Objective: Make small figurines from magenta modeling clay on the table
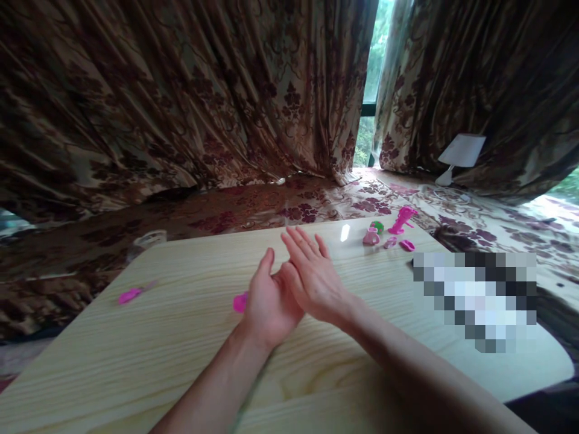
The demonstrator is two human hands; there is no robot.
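My left hand is turned palm up over the middle of the table, its thumb stretched out. Across its palm lies my right hand, palm down, with flat, extended fingers pointing away from me. Most of the left fingers are covered by the right hand. Whether anything lies between the two palms is hidden. Just left of my left wrist, a bright pink piece shows on the table, partly behind the hand.
On the pale wooden table, a pink tool lies at left. At back right are a pink toy press, a small pink cup-like piece, a green piece and pink moulds. A blurred-out patch covers the right side. Behind stands a white lamp.
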